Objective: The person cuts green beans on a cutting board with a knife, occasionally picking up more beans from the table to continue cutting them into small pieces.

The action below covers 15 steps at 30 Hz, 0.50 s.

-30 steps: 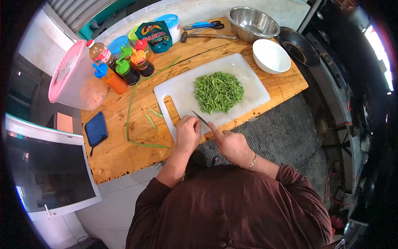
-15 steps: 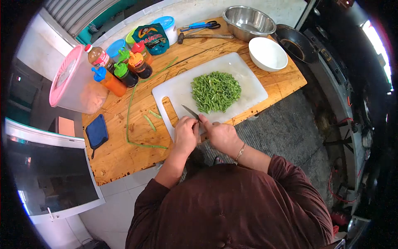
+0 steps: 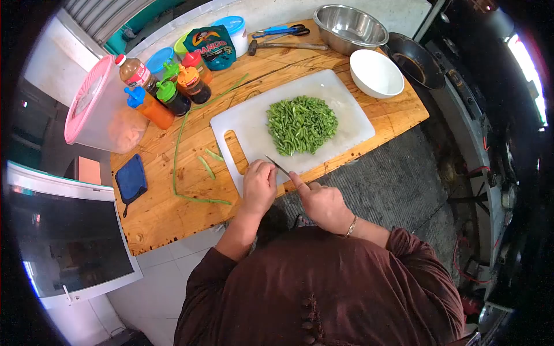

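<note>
In my right hand (image 3: pixel 324 206) is a small knife (image 3: pixel 277 165), its blade pointing up and left, the index finger stretched along its back. My left hand (image 3: pixel 259 185) is closed at the cutting board's near edge, fingers curled toward the thumb; whatever it may hold is hidden. The blade's tip is just right of the left fingertips. Beneath them lies the white cutting board (image 3: pixel 352 124) with a handle slot on its left. A heap of chopped green beans (image 3: pixel 302 126) sits on the board, beyond both hands.
Long green strands (image 3: pixel 176 155) and short green pieces (image 3: pixel 206 166) lie left of the board. Sauce bottles (image 3: pixel 173 99) and a pink-lidded tub (image 3: pixel 104 109) stand at the left. A white bowl (image 3: pixel 376 74), steel bowl (image 3: pixel 351 30) and hammer (image 3: pixel 288 45) are farther back.
My right hand has moved right and toward my body, drawing the knife with it. The left hand stays nearly in place. The heap looks the same.
</note>
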Available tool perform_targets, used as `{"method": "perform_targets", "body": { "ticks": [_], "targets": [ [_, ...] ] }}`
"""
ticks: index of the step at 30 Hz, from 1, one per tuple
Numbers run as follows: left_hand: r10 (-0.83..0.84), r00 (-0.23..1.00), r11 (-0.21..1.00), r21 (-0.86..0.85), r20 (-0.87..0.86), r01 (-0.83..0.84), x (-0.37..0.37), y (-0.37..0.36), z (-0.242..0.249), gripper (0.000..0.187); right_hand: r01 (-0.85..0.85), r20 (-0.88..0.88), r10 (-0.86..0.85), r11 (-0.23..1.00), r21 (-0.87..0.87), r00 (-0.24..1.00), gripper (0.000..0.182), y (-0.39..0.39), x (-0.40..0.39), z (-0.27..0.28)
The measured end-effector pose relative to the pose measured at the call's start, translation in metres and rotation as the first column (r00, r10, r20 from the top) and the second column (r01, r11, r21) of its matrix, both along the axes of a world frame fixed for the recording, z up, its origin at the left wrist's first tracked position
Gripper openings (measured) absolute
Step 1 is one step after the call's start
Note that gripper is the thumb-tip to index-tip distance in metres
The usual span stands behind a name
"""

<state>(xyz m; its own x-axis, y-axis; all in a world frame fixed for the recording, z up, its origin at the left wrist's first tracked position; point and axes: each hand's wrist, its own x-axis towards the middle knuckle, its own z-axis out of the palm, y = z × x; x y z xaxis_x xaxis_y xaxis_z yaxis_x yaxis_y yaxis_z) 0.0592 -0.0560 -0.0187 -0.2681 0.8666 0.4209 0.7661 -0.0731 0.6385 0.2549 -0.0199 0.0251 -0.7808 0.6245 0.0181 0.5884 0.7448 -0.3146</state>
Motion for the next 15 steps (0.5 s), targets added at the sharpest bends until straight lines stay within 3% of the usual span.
{"method": "perform_targets", "body": {
  "ticks": [9, 15],
  "targets": [
    [-0.002, 0.997, 1.000, 0.024, -0.074, 0.004, 0.005, -0.003, 0.010, 0.003, -0.002, -0.028, 0.002, 1.000, -0.025, 1.000, 0.062, 0.018, -0.033, -0.008],
    [-0.044, 0.999, 0.999, 0.025, 0.006, 0.044, 0.000, -0.002, 0.007, 0.003, 0.061, -0.119, -0.077, 0.990, -0.128, 0.990, 0.057, 0.030, -0.013, -0.010]
  ]
}}
